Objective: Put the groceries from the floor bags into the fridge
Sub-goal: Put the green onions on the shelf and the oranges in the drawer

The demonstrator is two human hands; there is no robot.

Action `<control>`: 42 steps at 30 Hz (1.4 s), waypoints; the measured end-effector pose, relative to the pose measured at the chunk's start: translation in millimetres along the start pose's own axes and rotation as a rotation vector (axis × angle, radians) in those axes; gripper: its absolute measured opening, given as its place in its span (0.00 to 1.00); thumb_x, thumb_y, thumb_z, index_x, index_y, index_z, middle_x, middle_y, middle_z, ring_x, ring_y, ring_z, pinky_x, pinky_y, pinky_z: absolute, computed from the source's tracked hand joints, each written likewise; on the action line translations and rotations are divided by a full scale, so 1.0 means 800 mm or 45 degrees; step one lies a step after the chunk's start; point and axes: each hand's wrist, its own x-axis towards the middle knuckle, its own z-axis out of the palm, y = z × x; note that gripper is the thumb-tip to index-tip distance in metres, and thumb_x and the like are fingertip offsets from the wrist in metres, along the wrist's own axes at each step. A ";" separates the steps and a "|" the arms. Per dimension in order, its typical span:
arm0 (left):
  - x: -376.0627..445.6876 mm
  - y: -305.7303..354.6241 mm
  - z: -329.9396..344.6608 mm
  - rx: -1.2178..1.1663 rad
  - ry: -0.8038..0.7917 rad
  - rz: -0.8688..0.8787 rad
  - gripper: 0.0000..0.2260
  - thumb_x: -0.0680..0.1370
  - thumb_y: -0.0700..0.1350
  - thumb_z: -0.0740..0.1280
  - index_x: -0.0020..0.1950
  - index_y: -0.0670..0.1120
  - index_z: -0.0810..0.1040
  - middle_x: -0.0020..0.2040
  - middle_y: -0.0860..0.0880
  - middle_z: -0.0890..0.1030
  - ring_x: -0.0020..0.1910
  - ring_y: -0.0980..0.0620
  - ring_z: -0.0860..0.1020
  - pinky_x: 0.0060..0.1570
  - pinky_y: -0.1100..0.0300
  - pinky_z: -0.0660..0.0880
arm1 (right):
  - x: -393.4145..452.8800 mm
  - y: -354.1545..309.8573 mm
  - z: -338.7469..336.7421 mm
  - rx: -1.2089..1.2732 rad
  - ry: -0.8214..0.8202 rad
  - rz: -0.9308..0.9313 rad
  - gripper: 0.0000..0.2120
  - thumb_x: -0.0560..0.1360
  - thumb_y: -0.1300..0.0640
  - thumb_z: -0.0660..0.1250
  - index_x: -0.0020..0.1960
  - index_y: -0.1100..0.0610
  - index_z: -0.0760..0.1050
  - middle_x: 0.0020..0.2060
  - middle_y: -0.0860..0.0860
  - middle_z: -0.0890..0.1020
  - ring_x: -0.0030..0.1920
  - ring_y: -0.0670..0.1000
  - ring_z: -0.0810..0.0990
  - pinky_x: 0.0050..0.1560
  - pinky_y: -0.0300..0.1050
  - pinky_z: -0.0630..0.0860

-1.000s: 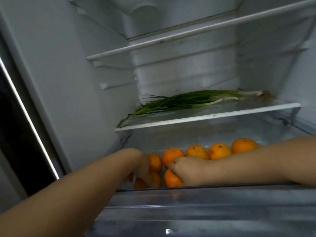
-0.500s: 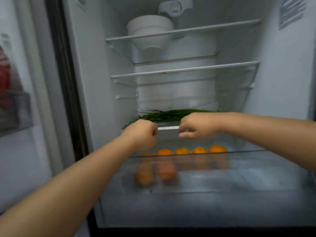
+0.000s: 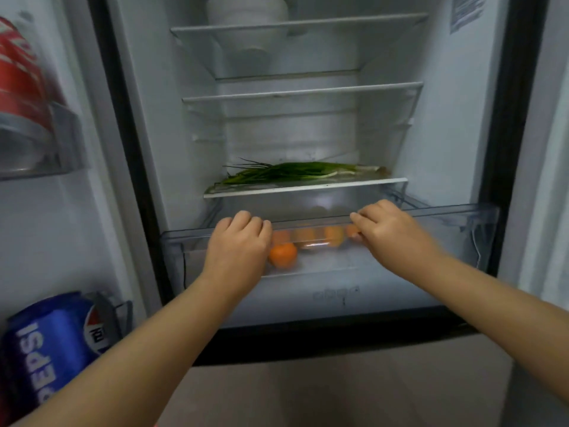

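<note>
head view: two hands, left hand (image 3: 237, 241) and right hand (image 3: 388, 229), each grip curled over the front rim of the clear plastic crisper drawer (image 3: 446, 238). inside it, about five round orange tangerines (image 3: 282, 254), blurred. one green onion bunch (image 3: 295, 173) above it. left of it, blue "pepsi" bottle (image 3: 49, 343).

Left hand (image 3: 237, 241): arm extended forward, palm down, fingers curled over an edge. Right hand (image 3: 391, 232): arm extended forward, palm down, fingers curled likewise, level with left.
</note>
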 end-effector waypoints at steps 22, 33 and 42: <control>0.075 -0.004 0.018 0.311 -0.428 -0.012 0.13 0.51 0.40 0.77 0.32 0.38 0.82 0.26 0.45 0.80 0.25 0.48 0.80 0.20 0.68 0.70 | 0.053 0.031 0.056 -0.198 -0.038 -0.114 0.14 0.52 0.66 0.80 0.34 0.65 0.79 0.27 0.58 0.79 0.27 0.57 0.78 0.22 0.38 0.71; 0.148 -0.014 0.101 0.315 -0.700 -0.153 0.15 0.80 0.37 0.58 0.68 0.40 0.68 0.66 0.44 0.73 0.65 0.45 0.71 0.59 0.56 0.73 | 0.098 0.049 0.154 -0.110 -0.162 0.119 0.16 0.57 0.62 0.50 0.25 0.60 0.77 0.21 0.54 0.77 0.22 0.53 0.77 0.22 0.34 0.69; 0.177 -0.026 0.142 0.429 -0.817 -0.055 0.13 0.79 0.41 0.62 0.63 0.43 0.74 0.60 0.46 0.78 0.59 0.47 0.77 0.53 0.57 0.75 | 0.104 0.058 0.210 -0.078 -0.187 0.243 0.19 0.58 0.62 0.51 0.31 0.62 0.81 0.24 0.54 0.81 0.24 0.53 0.79 0.28 0.34 0.75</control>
